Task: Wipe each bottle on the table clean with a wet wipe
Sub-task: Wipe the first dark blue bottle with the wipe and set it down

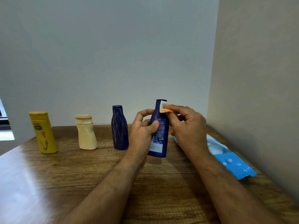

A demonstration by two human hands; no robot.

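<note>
The left hand (144, 131) is wrapped around the body of a dark blue bottle (159, 135), which is held upright and lifted clear of the wooden table (161, 183), with the printed back label turned toward the camera. A small folded wet wipe (164, 108), stained orange, is pinched in the fingers of the right hand (187, 125) and pressed against the bottle's neck just below the cap. Along the table's far edge three more bottles are stood upright: a yellow bottle (43, 133) toward the far left corner, a cream bottle (86, 132) beside it, and a second dark blue bottle (119, 127) just left of the held one. A blue wipes pack (229, 157) is laid along the right edge.
</note>
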